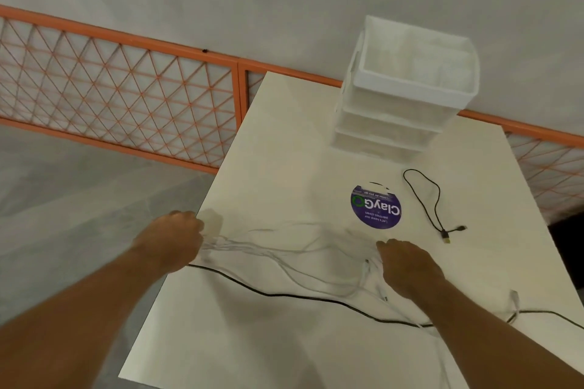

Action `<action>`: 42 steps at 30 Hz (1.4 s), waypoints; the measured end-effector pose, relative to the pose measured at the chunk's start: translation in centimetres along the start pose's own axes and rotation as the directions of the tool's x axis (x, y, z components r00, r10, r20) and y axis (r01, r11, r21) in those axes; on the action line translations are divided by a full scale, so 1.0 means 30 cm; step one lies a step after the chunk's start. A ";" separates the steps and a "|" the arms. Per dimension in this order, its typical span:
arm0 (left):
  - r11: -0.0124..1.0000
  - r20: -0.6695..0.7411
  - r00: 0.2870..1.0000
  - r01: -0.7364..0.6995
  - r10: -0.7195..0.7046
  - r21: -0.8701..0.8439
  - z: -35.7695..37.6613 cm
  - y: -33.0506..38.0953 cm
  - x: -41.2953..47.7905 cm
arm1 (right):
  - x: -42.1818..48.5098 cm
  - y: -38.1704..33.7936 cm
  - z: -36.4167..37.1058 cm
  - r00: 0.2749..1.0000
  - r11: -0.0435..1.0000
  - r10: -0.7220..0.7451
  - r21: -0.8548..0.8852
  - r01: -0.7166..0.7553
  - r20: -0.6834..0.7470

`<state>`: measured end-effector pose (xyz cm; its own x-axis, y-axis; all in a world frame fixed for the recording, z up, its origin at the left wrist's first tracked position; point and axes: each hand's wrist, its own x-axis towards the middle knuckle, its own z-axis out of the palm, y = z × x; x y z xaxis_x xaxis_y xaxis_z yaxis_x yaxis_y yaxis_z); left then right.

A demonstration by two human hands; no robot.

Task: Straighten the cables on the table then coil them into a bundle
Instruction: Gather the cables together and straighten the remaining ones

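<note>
White cables (284, 253) lie in a loose, blurred tangle across the near half of the table (284, 136), stretched between your two hands. Your left hand (172, 240) sits at the table's left edge with its fingers curled round one end of the bunch, gathering several strands into a single grip. Judged from this, the grip anchors the bunch so that slack can be drawn out sideways. Your right hand (407, 265) lies palm down on the other end of the strands. Its fingers are hidden under the back of the hand, so you cannot tell whether it clamps the strands or only presses them. A long black cable (284, 295) runs across the table just in front of both hands, apparently not held. A short black cable (425, 199) lies apart in an open loop beyond the right hand. Beside it, a round purple sticker (376, 206), upside down to you, reads "ClayGo" and "Let's keep our pantries clean". Stacked white bins (410, 88) stand at the far edge.
</note>
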<state>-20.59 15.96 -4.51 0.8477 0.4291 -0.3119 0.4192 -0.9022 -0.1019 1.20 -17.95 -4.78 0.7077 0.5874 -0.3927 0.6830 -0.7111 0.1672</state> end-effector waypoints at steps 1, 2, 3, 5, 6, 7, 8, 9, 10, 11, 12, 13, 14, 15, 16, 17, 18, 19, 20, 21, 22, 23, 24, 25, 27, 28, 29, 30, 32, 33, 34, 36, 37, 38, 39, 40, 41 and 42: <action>0.999 -0.012 1.000 0.003 -0.004 -0.032 -0.008 0.013 0.008 | -0.007 0.006 -0.004 1.000 1.000 0.002 0.013 -0.002 0.001; 0.998 -0.016 1.000 0.004 -0.005 -0.064 -0.015 0.029 0.017 | -0.014 0.012 -0.009 1.000 1.000 0.001 0.024 -0.001 -0.006; 0.996 -0.020 1.000 -0.002 0.001 -0.091 -0.019 0.045 0.027 | -0.018 0.018 -0.014 1.000 1.000 0.000 0.029 0.001 -0.017; 0.988 -0.032 0.999 -0.032 0.027 -0.154 -0.027 0.080 0.044 | -0.024 0.030 -0.025 0.999 0.999 -0.003 0.050 0.005 -0.044; 0.982 -0.051 0.998 -0.047 0.038 -0.186 -0.032 0.098 0.052 | -0.027 0.034 -0.031 0.999 0.998 -0.003 0.063 0.007 -0.054; 0.976 -0.070 0.997 -0.059 0.045 -0.211 -0.036 0.111 0.058 | -0.029 0.036 -0.036 0.998 0.997 -0.007 0.073 0.012 -0.064; 0.972 -0.080 0.996 -0.067 0.050 -0.227 -0.042 0.123 0.063 | -0.030 0.035 -0.041 0.997 0.997 -0.018 0.076 0.024 -0.077; 0.968 -0.070 0.996 -0.066 0.050 -0.240 -0.045 0.132 0.068 | -0.031 0.031 -0.048 0.995 0.997 -0.032 0.072 0.039 -0.093; 0.965 -0.037 0.998 -0.056 0.048 -0.257 -0.044 0.137 0.071 | -0.029 0.023 -0.054 0.992 0.996 -0.047 0.070 0.055 -0.114; 0.960 0.014 0.999 -0.039 0.045 -0.276 -0.042 0.140 0.071 | -0.025 0.011 -0.061 0.989 0.995 -0.058 0.077 0.069 -0.139; 0.954 0.063 0.997 -0.025 0.046 -0.298 -0.037 0.143 0.067 | -0.018 -0.004 -0.067 0.984 0.993 -0.066 0.089 0.082 -0.166; 0.948 0.090 0.995 -0.019 0.051 -0.319 -0.029 0.146 0.059 | -0.009 -0.024 -0.071 0.979 0.990 -0.074 0.101 0.094 -0.187; 0.946 0.100 0.993 -0.022 0.057 -0.323 -0.022 0.151 0.049 | 0.002 -0.048 -0.074 0.976 0.988 -0.085 0.113 0.110 -0.200; 0.949 0.096 0.993 -0.036 0.069 -0.313 -0.018 0.155 0.036 | 0.012 -0.076 -0.076 0.974 0.983 -0.103 0.128 0.131 -0.203; 0.951 0.097 0.992 -0.052 0.085 -0.306 -0.015 0.156 0.022 | 0.023 -0.106 -0.077 0.971 0.977 -0.128 0.144 0.159 -0.203; 0.947 0.100 0.989 -0.073 0.109 -0.313 -0.016 0.157 0.010 | 0.031 -0.137 -0.081 0.967 0.969 -0.154 0.158 0.188 -0.204; 0.941 0.110 0.984 -0.099 0.141 -0.324 -0.017 0.157 -0.001 | 0.040 -0.169 -0.082 0.962 0.959 -0.186 0.176 0.222 -0.200; 0.939 0.123 0.976 -0.133 0.180 -0.316 -0.012 0.155 -0.012 | 0.047 -0.204 -0.083 0.955 0.945 -0.227 0.194 0.263 -0.190; 0.944 0.134 0.968 -0.170 0.215 -0.282 -0.004 0.149 -0.020 | 0.053 -0.241 -0.084 0.946 0.927 -0.271 0.217 0.307 -0.180; 0.948 0.132 0.962 -0.203 0.240 -0.245 0.008 0.143 -0.027 | 0.057 -0.277 -0.083 0.935 0.905 -0.312 0.247 0.347 -0.169; 0.950 0.117 0.958 -0.233 0.261 -0.208 0.025 0.135 -0.032 | 0.059 -0.312 -0.084 0.922 0.880 -0.350 0.279 0.385 -0.167; 0.947 0.073 0.957 -0.264 0.281 -0.184 0.044 0.130 -0.035 | 0.057 -0.348 -0.087 0.905 0.853 -0.385 0.305 0.423 -0.179; 0.940 0.003 0.953 -0.297 0.302 -0.168 0.063 0.126 -0.040 | 0.054 -0.381 -0.088 0.887 0.829 -0.420 0.317 0.462 -0.194; 0.932 -0.075 0.943 -0.332 0.324 -0.148 0.076 0.121 -0.045 | 0.051 -0.410 -0.089 0.872 0.812 -0.453 0.318 0.490 -0.186; 0.912 -0.195 0.905 -0.400 0.378 -0.090 0.098 0.119 -0.048 | 0.046 -0.461 -0.092 0.863 0.813 -0.499 0.302 0.498 -0.080; 0.900 -0.262 0.877 -0.432 0.402 -0.066 0.115 0.122 -0.046 | 0.044 -0.485 -0.094 0.864 0.827 -0.504 0.277 0.490 -0.025; 0.887 -0.311 0.854 -0.457 0.418 -0.064 0.128 0.130 -0.045 | 0.043 -0.506 -0.098 0.868 0.843 -0.497 0.241 0.480 0.009; 0.877 -0.348 0.832 -0.477 0.432 -0.053 0.134 0.140 -0.043 | 0.042 -0.527 -0.100 0.875 0.859 -0.483 0.205 0.469 0.022; 0.875 -0.395 0.807 -0.483 0.439 -0.016 0.139 0.158 -0.032 | 0.040 -0.562 -0.101 0.892 0.882 -0.453 0.146 0.449 -0.006; 0.879 -0.402 0.806 -0.476 0.435 -0.004 0.139 0.163 -0.027 | 0.037 -0.576 -0.101 0.897 0.888 -0.440 0.129 0.441 -0.032; 0.881 -0.396 0.810 -0.474 0.432 -0.007 0.130 0.166 -0.026 | 0.033 -0.587 -0.103 0.901 0.892 -0.430 0.125 0.434 -0.056; 0.882 -0.361 0.827 -0.471 0.432 -0.023 0.122 0.165 -0.019 | 0.028 -0.596 -0.107 0.913 0.895 -0.402 0.182 0.407 -0.063; 0.888 -0.335 0.840 -0.460 0.427 -0.020 0.112 0.165 -0.017 | 0.026 -0.593 -0.112 0.921 0.894 -0.386 0.229 0.386 -0.049; 0.900 -0.299 0.863 -0.435 0.408 -0.028 0.099 0.167 -0.015 | 0.026 -0.587 -0.118 0.931 0.891 -0.365 0.281 0.356 -0.020; 0.910 -0.252 0.888 -0.410 0.384 -0.059 0.087 0.172 -0.014 | 0.026 -0.581 -0.125 0.938 0.888 -0.346 0.329 0.322 0.016; 0.921 -0.217 0.911 -0.377 0.351 -0.094 0.072 0.179 -0.011 | 0.027 -0.574 -0.132 0.941 0.880 -0.334 0.374 0.292 0.053; 0.926 -0.174 0.929 -0.351 0.326 -0.137 0.057 0.186 -0.006 | 0.026 -0.567 -0.138 0.942 0.871 -0.328 0.410 0.271 0.075; 0.925 -0.155 0.938 -0.335 0.310 -0.180 0.040 0.194 0.001 | 0.024 -0.558 -0.147 0.944 0.862 -0.322 0.435 0.259 0.075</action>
<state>-18.52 10.66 -6.23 0.9754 0.1301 -0.1782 0.1623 -0.9702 0.1797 -8.90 -3.93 -3.89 0.4344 0.7542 -0.4924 0.6935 -0.6289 -0.3514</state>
